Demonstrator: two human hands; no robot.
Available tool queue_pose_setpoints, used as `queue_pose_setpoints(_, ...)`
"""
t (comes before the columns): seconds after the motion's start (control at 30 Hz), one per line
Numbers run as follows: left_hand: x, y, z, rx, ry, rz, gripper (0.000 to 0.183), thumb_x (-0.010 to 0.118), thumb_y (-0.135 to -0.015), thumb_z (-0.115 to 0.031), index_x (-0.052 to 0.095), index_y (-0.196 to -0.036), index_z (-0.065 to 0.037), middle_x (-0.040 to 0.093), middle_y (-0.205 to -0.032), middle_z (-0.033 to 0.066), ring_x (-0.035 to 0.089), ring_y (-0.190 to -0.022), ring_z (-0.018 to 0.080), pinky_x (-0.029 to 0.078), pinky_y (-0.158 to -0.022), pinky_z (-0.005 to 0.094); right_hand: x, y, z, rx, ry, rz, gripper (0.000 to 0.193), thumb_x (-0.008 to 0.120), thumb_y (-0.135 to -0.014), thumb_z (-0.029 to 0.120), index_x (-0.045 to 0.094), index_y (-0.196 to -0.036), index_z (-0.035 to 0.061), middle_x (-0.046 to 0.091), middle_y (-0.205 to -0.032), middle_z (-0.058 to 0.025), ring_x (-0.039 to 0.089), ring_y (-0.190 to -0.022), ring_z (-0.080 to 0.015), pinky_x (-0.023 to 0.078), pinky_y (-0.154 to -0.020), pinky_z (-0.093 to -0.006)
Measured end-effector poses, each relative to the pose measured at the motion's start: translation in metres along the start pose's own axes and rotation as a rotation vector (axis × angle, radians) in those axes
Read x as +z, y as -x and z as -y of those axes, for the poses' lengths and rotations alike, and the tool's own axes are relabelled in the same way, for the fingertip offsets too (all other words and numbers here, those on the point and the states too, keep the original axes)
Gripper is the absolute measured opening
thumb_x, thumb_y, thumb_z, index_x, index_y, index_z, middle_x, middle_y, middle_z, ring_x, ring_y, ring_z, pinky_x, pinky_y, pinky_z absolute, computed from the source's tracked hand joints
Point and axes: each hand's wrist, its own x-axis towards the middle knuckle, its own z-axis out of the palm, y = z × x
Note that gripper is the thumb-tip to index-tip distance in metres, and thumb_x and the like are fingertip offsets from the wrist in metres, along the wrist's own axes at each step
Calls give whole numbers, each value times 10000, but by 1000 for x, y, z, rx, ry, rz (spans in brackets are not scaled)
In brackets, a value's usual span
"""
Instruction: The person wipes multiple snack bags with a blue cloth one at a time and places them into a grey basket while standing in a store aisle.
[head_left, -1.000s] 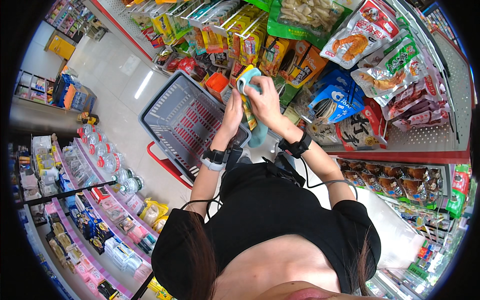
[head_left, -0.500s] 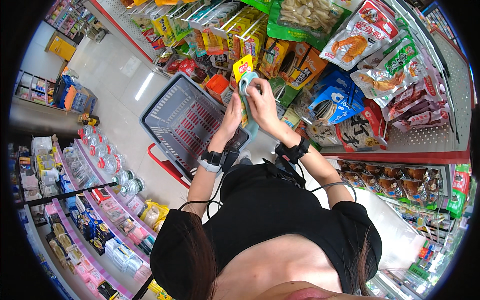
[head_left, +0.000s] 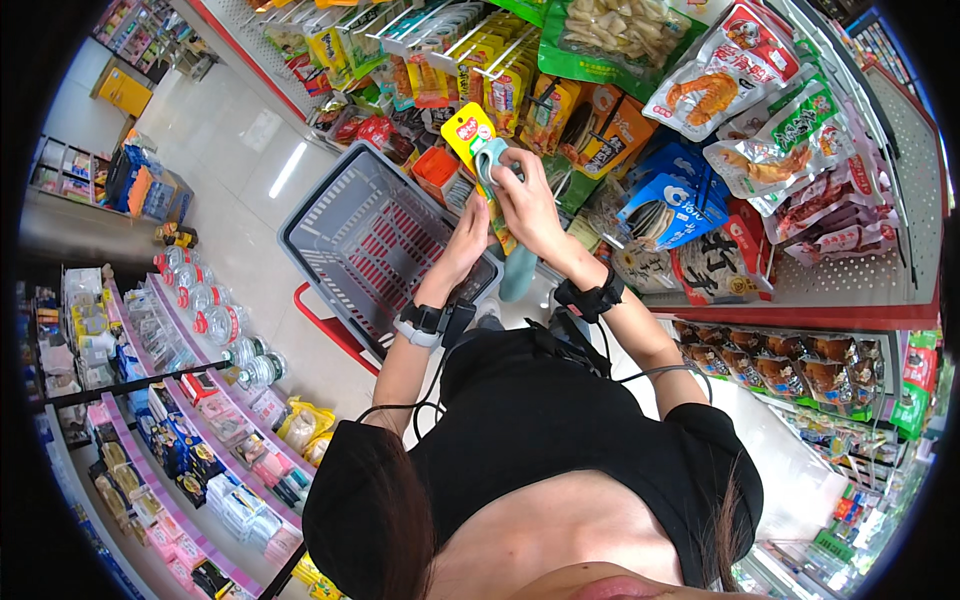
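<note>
I hold a yellow snack packet (head_left: 466, 134) up in front of the hanging goods. My left hand (head_left: 466, 232) grips the packet's lower part from the left. My right hand (head_left: 527, 196) presses a teal cloth (head_left: 489, 156) against the packet's upper face; the cloth's loose end (head_left: 518, 272) hangs down below my hands. Both wrists wear black bands with cables. A grey shopping basket (head_left: 330, 205) with red handles stands on the floor just left of my hands and looks empty.
Pegs and shelves of snack bags (head_left: 720, 90) fill the wall ahead and to the right. A low rack of bottles and packets (head_left: 190, 340) runs along the left. A white tiled aisle (head_left: 215, 150) leads away at upper left.
The packet has turned in my hands so that its yellow face shows. Both hands and the cloth have shifted slightly up and left toward the shelf.
</note>
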Motion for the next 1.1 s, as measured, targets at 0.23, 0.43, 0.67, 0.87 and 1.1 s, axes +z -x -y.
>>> queue_pose_setpoints(0.23, -13, -2, -6, 87, -79, -15, 536, 236, -946, -473, 229, -1365, -139, 342, -1308, 86, 386, -1157, 196, 415, -877, 393, 2, 33, -15, -115, 148, 301, 241, 563, -679, 4, 495, -905, 57, 448, -1015, -157, 478, -924, -337, 436, -736, -401)
queue_pose_setpoints(0.43, -5, -12, -12, 141, -202, -133, 410, 333, -968, -346, 371, -1253, -54, 473, -1125, 66, 446, -1013, 127, 407, -811, 283, 5, 25, -10, 42, 9, 139, 248, 548, -706, -3, 483, -937, 60, 452, -999, -159, 496, -905, -342, 443, -737, -410)
queue_pose_setpoints(0.67, -3, -17, -12, 114, 148, -200, 319, 408, -950, -325, 419, -1176, -100, 512, -1095, 30, 528, -948, 100, 453, -765, 274, 3, 28, -12, -99, 206, 259, 259, 546, -683, -6, 498, -922, 79, 452, -1014, -166, 472, -938, -341, 447, -746, -410)
queue_pose_setpoints(0.87, -6, -21, -1, 114, 337, -193, 268, 428, -946, -308, 462, -1084, -81, 519, -1029, 21, 511, -922, 89, 436, -775, 286, 17, 35, -22, -9, 159, 171, 293, 552, -648, 2, 491, -925, 76, 467, -995, -117, 478, -909, -303, 445, -729, -388)
queue_pose_setpoints(1.1, -3, -22, 4, 140, 484, -154, 314, 414, -944, -348, 419, -1124, -91, 489, -1104, 25, 471, -1014, 117, 382, -866, 325, 10, 33, -25, -231, 197, 356, 303, 542, -607, -9, 481, -900, 31, 467, -896, -102, 481, -862, -289, 449, -700, -367)
